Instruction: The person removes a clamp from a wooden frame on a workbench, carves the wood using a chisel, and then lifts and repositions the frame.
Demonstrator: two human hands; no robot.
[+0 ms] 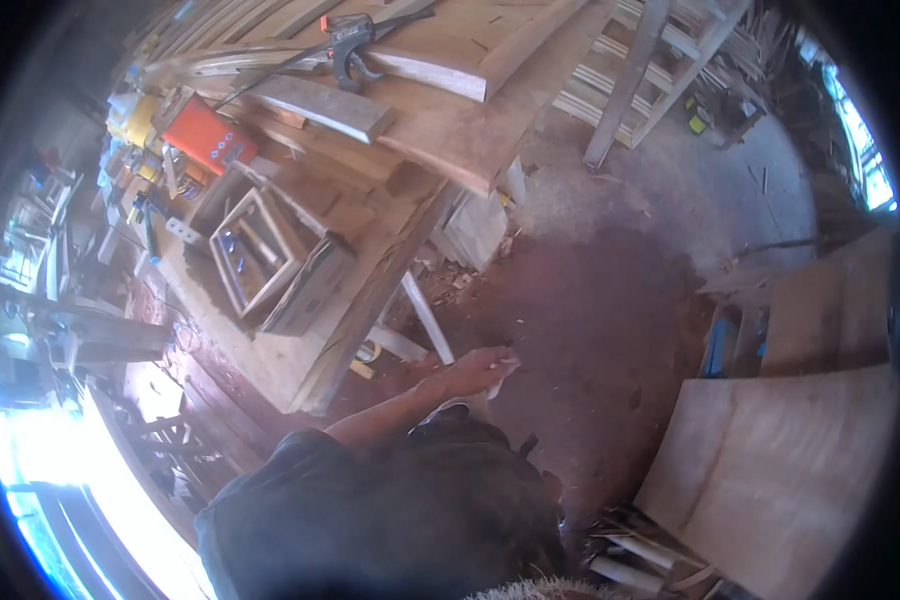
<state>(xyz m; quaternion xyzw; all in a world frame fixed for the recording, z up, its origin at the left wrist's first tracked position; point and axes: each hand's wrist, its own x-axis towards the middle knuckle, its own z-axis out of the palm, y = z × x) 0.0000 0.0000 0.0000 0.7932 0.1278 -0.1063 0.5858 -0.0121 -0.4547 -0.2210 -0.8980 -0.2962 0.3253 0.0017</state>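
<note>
My left hand (488, 370) reaches forward over the reddish floor, beyond my dark shirt. Its fingers are curled together, and a small pale patch shows at their tips and beneath them; what it is, I cannot make out. A skin-toned sliver at the right side of my body seems to be part of my right hand (552, 487); its fingers are hidden. Left of my arm stands a wooden workbench (410, 240). On it sit an open wooden box (315, 285) with a small wooden frame (260, 252) leaning at its top.
A bar clamp (350, 45), boards (320, 105) and an orange-red container (207, 132) lie on the bench. A wooden ladder-like frame (625, 85) leans at the back right. Large plywood sheets (785, 470) stand at the right, above scrap wood (635, 560).
</note>
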